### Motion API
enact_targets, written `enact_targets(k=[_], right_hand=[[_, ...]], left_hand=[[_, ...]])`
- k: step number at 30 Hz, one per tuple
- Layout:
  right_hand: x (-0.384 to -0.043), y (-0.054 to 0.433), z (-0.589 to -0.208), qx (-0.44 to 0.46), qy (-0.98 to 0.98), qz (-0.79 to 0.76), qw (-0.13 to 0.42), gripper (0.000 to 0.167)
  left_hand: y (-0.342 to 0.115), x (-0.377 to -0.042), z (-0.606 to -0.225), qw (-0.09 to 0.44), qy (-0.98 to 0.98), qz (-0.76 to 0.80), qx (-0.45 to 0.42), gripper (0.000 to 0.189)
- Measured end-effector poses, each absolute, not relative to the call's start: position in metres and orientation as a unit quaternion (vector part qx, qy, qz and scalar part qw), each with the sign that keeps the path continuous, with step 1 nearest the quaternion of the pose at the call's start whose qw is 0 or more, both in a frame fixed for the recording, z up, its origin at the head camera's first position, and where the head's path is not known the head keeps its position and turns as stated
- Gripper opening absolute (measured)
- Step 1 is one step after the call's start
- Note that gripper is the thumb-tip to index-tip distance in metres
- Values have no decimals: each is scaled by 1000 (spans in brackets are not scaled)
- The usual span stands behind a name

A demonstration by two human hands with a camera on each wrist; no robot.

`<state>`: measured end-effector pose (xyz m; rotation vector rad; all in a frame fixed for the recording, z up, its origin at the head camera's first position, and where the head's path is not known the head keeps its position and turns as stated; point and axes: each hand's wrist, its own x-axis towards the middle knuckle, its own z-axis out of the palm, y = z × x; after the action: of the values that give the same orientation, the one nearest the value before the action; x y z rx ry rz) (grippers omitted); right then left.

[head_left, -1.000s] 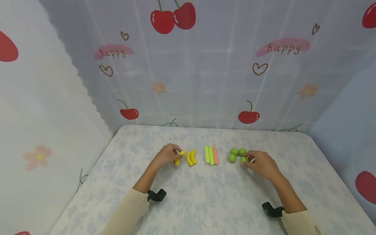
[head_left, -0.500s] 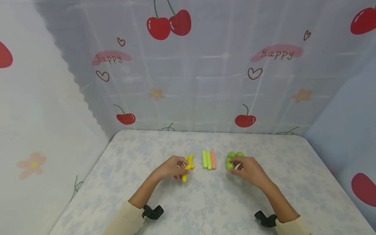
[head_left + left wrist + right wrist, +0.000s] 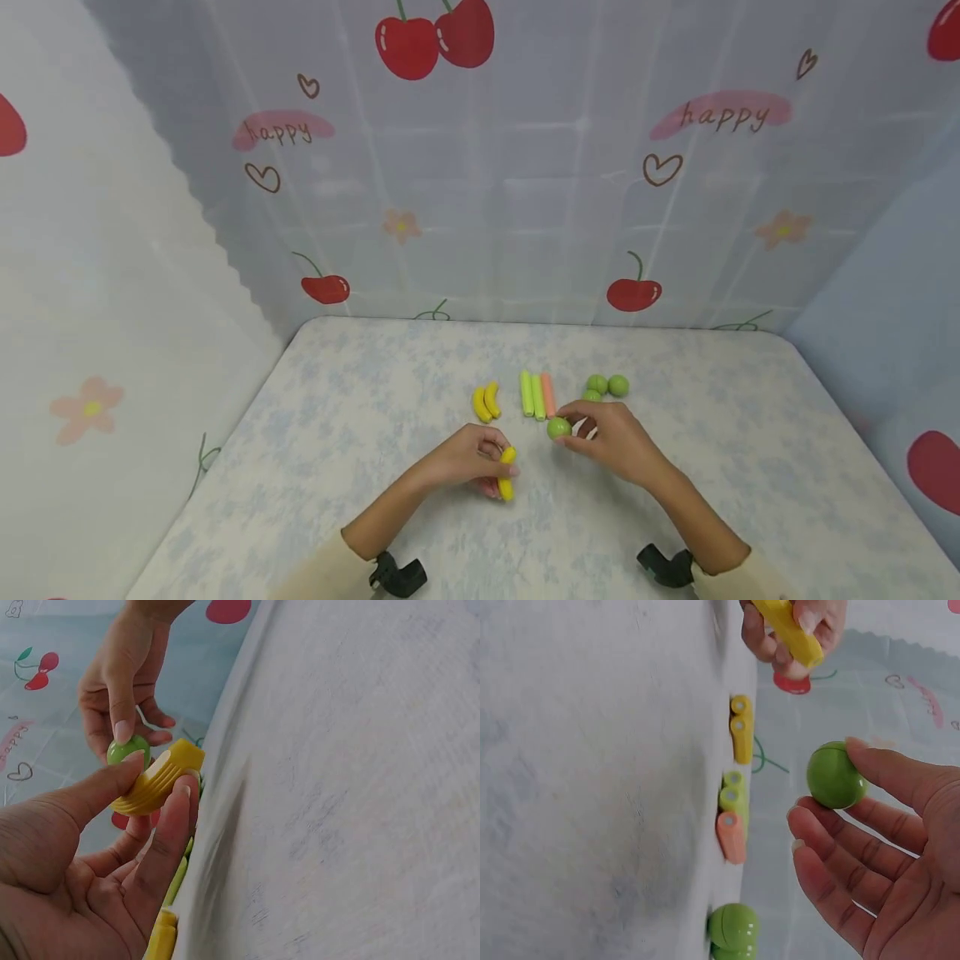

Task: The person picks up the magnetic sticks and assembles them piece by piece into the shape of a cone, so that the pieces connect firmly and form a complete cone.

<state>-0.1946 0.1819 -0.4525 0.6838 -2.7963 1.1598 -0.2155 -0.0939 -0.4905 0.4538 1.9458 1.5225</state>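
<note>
Between thumb and fingers my left hand (image 3: 472, 458) pinches a yellow toy banana (image 3: 507, 475), raised off the table. The left wrist view shows the ridged side and blunt end of this banana (image 3: 161, 780). My right hand (image 3: 615, 437) holds a green ball (image 3: 558, 427) by thumb and fingertips; a seam line crosses the ball (image 3: 836, 776) in the right wrist view. The two hands are close to each other but apart. Two more yellow bananas (image 3: 486, 402) lie side by side beyond the left hand. Past the right hand sit 3 green balls (image 3: 618, 385), one partly hidden.
Two light green sticks (image 3: 533, 396) and a salmon-coloured stick (image 3: 548, 395) lie in a row between the bananas and balls. The marbled table (image 3: 360, 367) ends at a patterned curtain (image 3: 480, 192). Black wrist mounts (image 3: 397, 575) sit at both cuffs.
My left hand has picked up a banana and carried it right and nearer to me. My right hand has taken one green ball from its group and moved it left.
</note>
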Motion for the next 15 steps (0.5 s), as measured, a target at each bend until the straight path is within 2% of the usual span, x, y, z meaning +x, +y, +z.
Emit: enact_targets(k=[15], right_hand=[[-187, 161, -460, 265, -884, 386, -7, 32]], left_hand=[[-83, -206, -506, 337, 705, 601, 168, 16]])
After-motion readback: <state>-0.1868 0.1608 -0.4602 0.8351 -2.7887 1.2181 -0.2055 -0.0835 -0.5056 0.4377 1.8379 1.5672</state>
